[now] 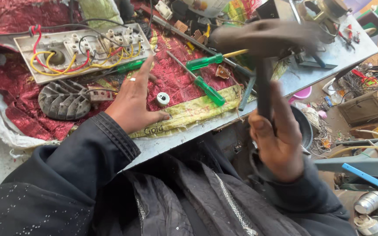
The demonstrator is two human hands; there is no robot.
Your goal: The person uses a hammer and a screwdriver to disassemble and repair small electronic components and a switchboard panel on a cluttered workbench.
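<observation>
Gripping a hammer point(265, 48) by its dark handle, the right hand point(276, 140) has its fingers wrapped tight around the shaft, holding it upright above the near edge of the bench point(329, 57). The hammer's head is blurred and sits high, over the clutter at the back of the bench.

The left hand point(132, 102) lies flat on the red cloth point(171, 74), palm down, fingers spread and holding nothing; a ring shows on 1 finger. Its forefinger points toward the switchboard point(82, 50), a white panel lying face down with yellow, red and black wires looped across its back. A small white ring-shaped part point(162, 99) rests on the cloth just beside the thumb.

To the left of that hand sits a grey ribbed casting point(64, 101). Lying on the cloth between the 2 hands are 2 green-handled screwdrivers point(208, 89), crossing near each other. A yellow printed sack point(189, 111) runs under the cloth along the bench's front edge.
</observation>
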